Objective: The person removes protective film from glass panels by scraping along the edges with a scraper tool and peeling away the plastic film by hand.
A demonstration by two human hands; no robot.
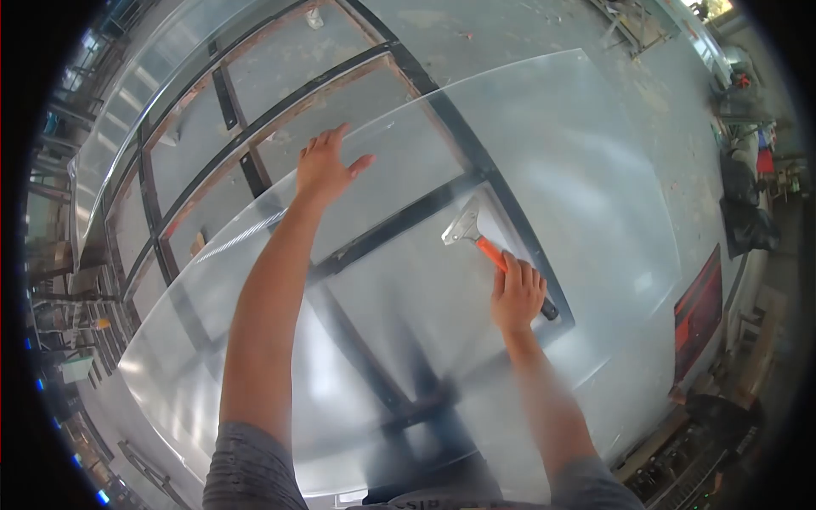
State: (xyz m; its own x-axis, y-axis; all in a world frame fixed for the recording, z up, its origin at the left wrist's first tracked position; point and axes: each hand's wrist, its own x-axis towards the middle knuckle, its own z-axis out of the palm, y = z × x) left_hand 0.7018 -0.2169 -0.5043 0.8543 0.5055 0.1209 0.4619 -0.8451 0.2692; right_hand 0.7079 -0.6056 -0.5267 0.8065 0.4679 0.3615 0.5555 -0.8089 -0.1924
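A large clear plastic sheet lies over a dark metal frame and spreads across most of the view. My left hand is at the sheet's far edge, thumb and fingers apart, with nothing in it. In my right hand is a scraper with an orange handle and a wide silvery head. The scraper's head points up and to the left, over the sheet. Whether its blade touches the sheet, I cannot tell. My right fingers wrap round the handle, and its dark end sticks out below them.
Another clear sheet stands along the left side of the frame. Black bags and a red-and-black panel are on the right. Dark equipment stands at the lower right. Grey floor shows beyond the sheet.
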